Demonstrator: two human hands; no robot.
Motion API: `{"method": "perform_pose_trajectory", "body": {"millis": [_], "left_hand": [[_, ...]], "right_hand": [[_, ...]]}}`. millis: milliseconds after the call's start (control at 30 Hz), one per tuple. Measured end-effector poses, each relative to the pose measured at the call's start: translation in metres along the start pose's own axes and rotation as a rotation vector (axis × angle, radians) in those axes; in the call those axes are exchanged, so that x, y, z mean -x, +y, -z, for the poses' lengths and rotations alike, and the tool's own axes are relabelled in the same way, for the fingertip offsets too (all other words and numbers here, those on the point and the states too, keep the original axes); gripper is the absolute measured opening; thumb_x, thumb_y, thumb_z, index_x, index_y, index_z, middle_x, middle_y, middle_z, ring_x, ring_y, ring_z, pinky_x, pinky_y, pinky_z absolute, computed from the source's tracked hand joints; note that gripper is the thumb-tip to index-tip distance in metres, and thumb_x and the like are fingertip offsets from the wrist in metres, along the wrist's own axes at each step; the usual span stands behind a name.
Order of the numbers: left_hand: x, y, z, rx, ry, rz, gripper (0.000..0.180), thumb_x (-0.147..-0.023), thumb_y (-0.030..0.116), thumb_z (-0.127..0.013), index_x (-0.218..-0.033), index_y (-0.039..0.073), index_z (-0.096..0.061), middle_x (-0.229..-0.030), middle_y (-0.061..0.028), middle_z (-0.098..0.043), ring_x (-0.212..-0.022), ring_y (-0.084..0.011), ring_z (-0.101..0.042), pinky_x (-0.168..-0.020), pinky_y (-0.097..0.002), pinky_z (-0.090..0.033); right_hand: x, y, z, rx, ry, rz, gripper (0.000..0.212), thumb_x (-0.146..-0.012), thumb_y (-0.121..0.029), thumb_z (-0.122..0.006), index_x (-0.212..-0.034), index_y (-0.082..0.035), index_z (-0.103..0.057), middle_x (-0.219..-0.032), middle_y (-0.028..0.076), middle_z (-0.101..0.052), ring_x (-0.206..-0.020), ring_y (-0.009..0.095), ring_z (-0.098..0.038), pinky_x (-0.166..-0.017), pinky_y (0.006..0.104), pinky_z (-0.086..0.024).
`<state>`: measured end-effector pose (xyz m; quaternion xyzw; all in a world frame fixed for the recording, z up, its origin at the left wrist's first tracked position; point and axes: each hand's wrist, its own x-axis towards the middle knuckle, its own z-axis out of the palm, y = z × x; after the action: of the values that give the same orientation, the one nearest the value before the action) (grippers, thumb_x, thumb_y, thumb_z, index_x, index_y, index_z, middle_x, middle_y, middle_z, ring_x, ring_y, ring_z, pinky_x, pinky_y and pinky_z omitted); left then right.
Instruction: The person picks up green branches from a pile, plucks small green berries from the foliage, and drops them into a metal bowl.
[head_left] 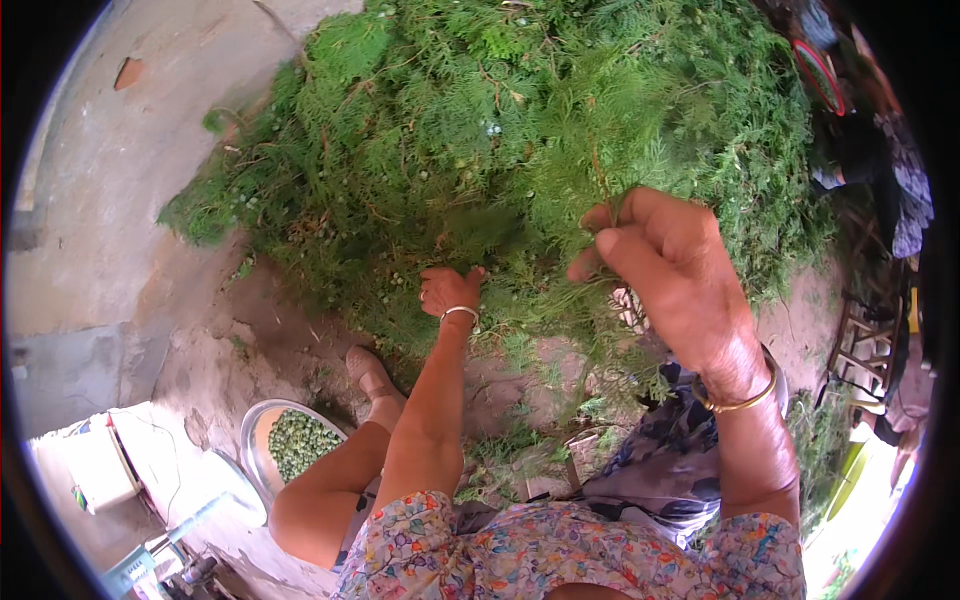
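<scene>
A big heap of green evergreen branches (420, 150) with flat, scaly sprays and small pale round cones lies in front of me. My right hand (680, 270), with a gold bangle at its wrist, is raised over the near right side of the heap. Thumb and fingers pinch the stem of an evergreen branch (600, 170), whose sprays fan out above the hand. My left hand (450, 291), wearing a ring and a pale bracelet, is at the heap's near edge. Its fingers curl in among the foliage, which hides what they grip. Dark, blurred greenery shows just beyond it.
A round metal basin (262, 440) of small green cones stands at the left beside my bent leg. Farther left are a white box (103, 465) and a light blue frame. A wooden stool or rack (865, 335) stands at the right, near a person's patterned clothing (908, 205).
</scene>
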<state>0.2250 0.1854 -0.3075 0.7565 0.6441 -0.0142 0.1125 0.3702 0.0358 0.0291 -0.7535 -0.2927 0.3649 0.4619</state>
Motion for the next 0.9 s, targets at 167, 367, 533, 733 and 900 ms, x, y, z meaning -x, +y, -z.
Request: {"method": "perform_pose_trajectory", "body": {"millis": [167,367,533,733,900], "left_hand": [[-0.028,-0.006,-0.026,0.199,-0.048,0.104,0.049,-0.069,0.037,-0.078,-0.082,-0.002,-0.051,-0.073,-0.0163,-0.061,-0.059,-0.0303,-0.062,-0.050,-0.0409,-0.051],[-0.023,-0.030,0.032,1.244,-0.594,0.333,0.017,-0.080,0.000,-0.065,-0.090,-0.006,-0.053,-0.068,-0.0133,-0.056,-0.052,-0.0217,-0.054,-0.045,-0.0369,-0.044],[0.015,-0.036,0.102,1.562,-0.627,0.318,0.014,-0.083,0.005,-0.065,-0.088,-0.005,-0.057,-0.071,-0.0097,-0.060,-0.063,-0.0193,-0.058,-0.055,-0.0371,-0.048],[0.053,-0.034,0.179,1.755,-0.730,-0.033,0.017,-0.081,0.000,-0.065,-0.096,-0.004,-0.059,-0.075,-0.0078,-0.062,-0.062,-0.0177,-0.059,-0.056,-0.0324,-0.050],[0.095,-0.008,0.234,1.638,-0.638,-0.278,0.015,-0.081,0.004,-0.066,-0.094,-0.003,-0.061,-0.078,-0.0068,-0.064,-0.065,-0.0153,-0.061,-0.058,-0.0274,-0.049]], "right_hand": [[0.001,0.003,-0.003,-0.052,0.016,0.040,0.018,-0.086,-0.009,-0.049,-0.090,0.008,-0.055,-0.075,0.013,-0.067,-0.067,0.011,-0.059,-0.059,0.0258,-0.045],[0.004,0.009,0.000,-0.056,0.040,0.071,0.016,-0.083,-0.005,-0.048,-0.087,0.009,-0.055,-0.072,0.015,-0.066,-0.064,0.015,-0.061,-0.055,0.0291,-0.045],[0.001,0.020,-0.004,-0.083,0.104,0.113,0.015,-0.080,-0.005,-0.051,-0.086,0.008,-0.056,-0.071,0.017,-0.065,-0.063,0.022,-0.062,-0.058,0.0331,-0.047],[0.000,0.026,-0.018,0.144,0.112,0.190,0.013,-0.079,-0.004,-0.052,-0.086,0.005,-0.059,-0.072,0.020,-0.061,-0.069,0.031,-0.062,-0.064,0.0367,-0.048],[0.004,0.017,-0.036,0.071,-0.151,0.129,0.020,-0.077,-0.012,-0.061,-0.087,0.005,-0.058,-0.077,0.021,-0.062,-0.071,0.032,-0.062,-0.069,0.0393,-0.048]]}}
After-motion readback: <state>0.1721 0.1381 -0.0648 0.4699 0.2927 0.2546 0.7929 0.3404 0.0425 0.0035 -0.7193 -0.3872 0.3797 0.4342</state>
